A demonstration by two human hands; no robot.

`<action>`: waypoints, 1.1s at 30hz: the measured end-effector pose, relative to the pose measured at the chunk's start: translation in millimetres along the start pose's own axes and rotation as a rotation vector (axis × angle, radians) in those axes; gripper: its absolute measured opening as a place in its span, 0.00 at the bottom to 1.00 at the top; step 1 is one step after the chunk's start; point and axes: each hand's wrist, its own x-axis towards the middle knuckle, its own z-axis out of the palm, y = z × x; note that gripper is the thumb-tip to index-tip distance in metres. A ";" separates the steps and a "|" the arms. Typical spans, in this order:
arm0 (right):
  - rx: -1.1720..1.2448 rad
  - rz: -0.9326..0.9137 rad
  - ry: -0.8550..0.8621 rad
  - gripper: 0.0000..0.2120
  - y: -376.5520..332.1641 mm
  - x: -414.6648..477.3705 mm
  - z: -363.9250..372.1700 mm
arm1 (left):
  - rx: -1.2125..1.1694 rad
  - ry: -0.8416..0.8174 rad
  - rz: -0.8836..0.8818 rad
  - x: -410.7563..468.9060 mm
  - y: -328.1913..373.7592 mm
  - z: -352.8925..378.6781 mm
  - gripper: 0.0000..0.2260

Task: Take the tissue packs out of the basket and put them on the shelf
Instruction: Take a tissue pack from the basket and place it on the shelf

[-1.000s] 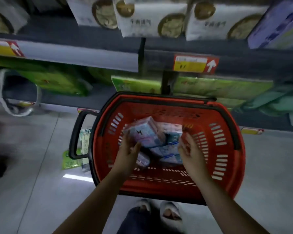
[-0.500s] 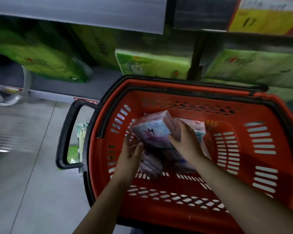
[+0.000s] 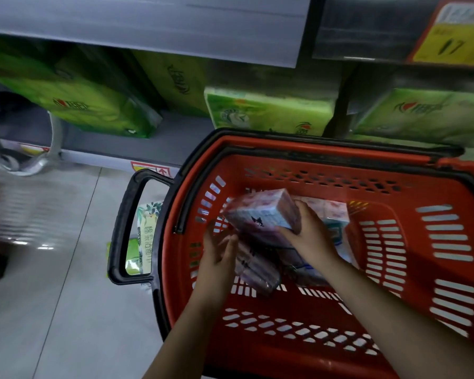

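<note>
A red plastic basket [image 3: 435,283] with black rim stands on the floor before the grey shelf [image 3: 126,149]. Inside lie several pastel tissue packs. My right hand [image 3: 309,236] grips the top tissue pack [image 3: 260,214], pink and blue with a small cartoon face, tilted above the pile. My left hand [image 3: 216,255] is inside the basket at the pack's lower left, fingers relaxed against a second tissue pack [image 3: 257,266] lying lower down. More packs [image 3: 331,214] lie behind my right hand, partly hidden.
Green tissue bundles [image 3: 268,113] fill the low shelf behind the basket. A black handle [image 3: 123,228] sticks out of the basket's left side, with a green printed pack [image 3: 145,236] on the floor behind it. A yellow price tag [image 3: 454,36] hangs at upper right.
The view has closed in on the basket. My right hand moved left from beside the pile and took hold of the top pack, which now sits slightly higher and tilted.
</note>
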 end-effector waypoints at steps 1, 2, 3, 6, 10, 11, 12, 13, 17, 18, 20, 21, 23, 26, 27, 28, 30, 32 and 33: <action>0.014 0.001 0.004 0.33 -2.1 -2.8 -1.1 | 0.000 -0.005 0.004 -1.8 0.9 -0.8 0.28; 0.017 0.005 0.005 0.31 -5.1 -6.6 -3.2 | -0.001 -0.008 0.008 -3.6 1.8 -1.6 0.28; 0.019 0.007 0.010 0.30 -7.9 -11.1 -5.8 | -0.003 -0.009 0.008 -5.7 1.7 -2.8 0.28; 0.058 0.024 0.055 0.30 -14.7 -26.6 -20.2 | -0.004 -0.019 0.015 -14.0 4.3 -6.0 0.30; 0.131 0.094 0.080 0.29 -23.9 -52.9 -54.1 | -0.008 -0.018 0.014 -30.7 16.8 -9.0 0.27; 0.177 0.120 0.088 0.29 -25.4 -59.6 -63.3 | 0.000 -0.030 0.013 -35.7 21.6 -9.5 0.27; 0.229 0.149 0.096 0.29 -26.2 -66.1 -72.6 | 0.005 -0.039 0.009 -39.5 25.7 -9.7 0.26; 0.287 0.176 0.100 0.28 -28.4 -73.3 -82.2 | 0.006 -0.043 0.006 -43.2 30.1 -9.5 0.27; 0.578 0.260 0.085 0.20 -40.6 -105.2 -115.3 | -0.010 -0.057 -0.001 -57.1 50.1 -10.7 0.23; 0.621 0.268 0.092 0.18 -44.7 -113.3 -121.7 | -0.006 -0.061 0.004 -60.0 54.8 -11.6 0.21; 0.686 0.264 0.115 0.19 -53.7 -129.0 -131.7 | 0.004 -0.086 0.030 -65.9 67.1 -14.1 0.19; 0.716 0.260 0.124 0.22 -61.1 -136.7 -136.4 | 0.012 -0.100 0.051 -68.2 73.8 -15.6 0.19; 0.763 0.260 0.133 0.29 -76.6 -148.4 -146.4 | 0.027 -0.120 0.081 -72.2 90.3 -18.8 0.17; 0.827 0.248 0.137 0.22 -98.4 -162.7 -162.6 | 0.021 -0.136 0.071 -78.8 112.9 -22.0 0.20; 0.842 0.244 0.140 0.21 -104.9 -166.6 -167.8 | 0.019 -0.148 0.071 -82.6 121.1 -22.6 0.22; 0.843 0.245 0.147 0.19 -111.3 -169.5 -172.8 | 0.016 -0.165 0.066 -85.2 127.5 -24.2 0.27; 0.867 0.249 0.166 0.15 -125.7 -174.8 -183.3 | 0.007 -0.220 0.037 -90.0 137.7 -27.8 0.33; 0.900 0.231 0.176 0.17 -140.1 -178.4 -194.1 | -0.025 -0.294 0.039 -98.6 150.4 -29.6 0.24; 0.914 0.227 0.191 0.19 -148.9 -180.0 -199.8 | -0.055 -0.333 0.040 -103.4 156.7 -30.4 0.20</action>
